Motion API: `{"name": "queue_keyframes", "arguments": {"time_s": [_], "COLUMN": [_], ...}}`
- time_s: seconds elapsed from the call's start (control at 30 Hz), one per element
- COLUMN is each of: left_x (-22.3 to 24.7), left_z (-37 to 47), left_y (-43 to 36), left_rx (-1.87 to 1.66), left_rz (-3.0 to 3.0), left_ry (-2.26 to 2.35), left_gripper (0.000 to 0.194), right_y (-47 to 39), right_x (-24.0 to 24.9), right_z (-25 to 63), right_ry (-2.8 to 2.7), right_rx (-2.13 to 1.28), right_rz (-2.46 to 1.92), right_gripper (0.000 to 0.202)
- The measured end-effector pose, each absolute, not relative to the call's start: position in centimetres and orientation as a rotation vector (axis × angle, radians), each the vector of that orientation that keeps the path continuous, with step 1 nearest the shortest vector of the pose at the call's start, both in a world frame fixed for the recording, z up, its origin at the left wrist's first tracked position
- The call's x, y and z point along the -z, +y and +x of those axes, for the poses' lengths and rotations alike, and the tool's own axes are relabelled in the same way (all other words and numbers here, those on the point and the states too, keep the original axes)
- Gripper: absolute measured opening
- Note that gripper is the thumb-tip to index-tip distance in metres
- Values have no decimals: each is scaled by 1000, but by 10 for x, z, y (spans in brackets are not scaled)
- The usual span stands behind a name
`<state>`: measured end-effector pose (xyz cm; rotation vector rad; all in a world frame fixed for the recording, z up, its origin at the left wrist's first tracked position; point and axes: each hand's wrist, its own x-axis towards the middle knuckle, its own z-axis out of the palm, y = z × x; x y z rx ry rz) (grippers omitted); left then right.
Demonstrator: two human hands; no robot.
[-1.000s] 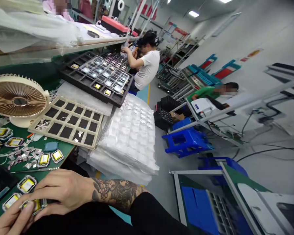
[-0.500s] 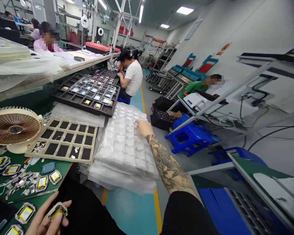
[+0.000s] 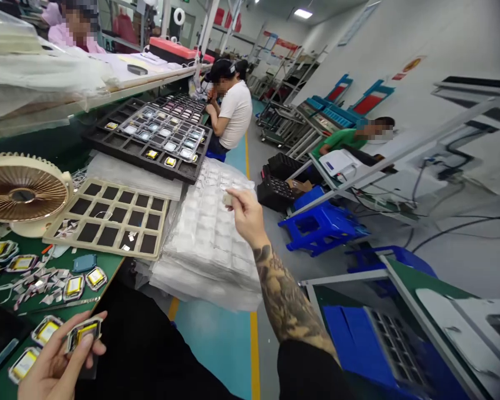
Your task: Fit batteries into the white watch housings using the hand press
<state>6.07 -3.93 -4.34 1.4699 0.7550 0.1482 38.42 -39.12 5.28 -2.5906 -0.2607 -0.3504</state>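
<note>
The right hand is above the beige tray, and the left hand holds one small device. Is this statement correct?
The tray is wrong: the head view shows the right hand above the plastic stack; the left hand does hold one small device.

No readable text, brand or number is being shown. An orange-and-red sign (image 3: pixel 411 65) is being displayed on the wall (image 3: pixel 454 41), and a distant red banner (image 3: pixel 287 44) is being left illegible by blur.
</note>
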Motion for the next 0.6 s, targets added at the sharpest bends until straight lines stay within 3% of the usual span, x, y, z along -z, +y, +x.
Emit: {"name": "queue_keyframes", "arguments": {"time_s": [0.13, 0.27, 0.43, 0.6], "left_x": [36, 26, 26, 27], "left_z": [70, 73, 50, 21], "left_y": [-45, -40, -24, -17], "left_rx": [-284, -353, -522, -686], "left_rz": [1241, 1134, 1079, 984], "left_ry": [724, 656, 690, 629], "left_gripper": [72, 68, 58, 49], "right_y": [-293, -205, -123, -81], "right_x": [-39, -8, 26, 40], "right_z": [303, 248, 218, 200], "right_ry": [-749, -1095, -1338, -1502], "right_rx": [268, -125, -223, -324], "right_rz": [-1994, -1653, -1423, -1326], "right_gripper": [30, 39, 54, 53]}}
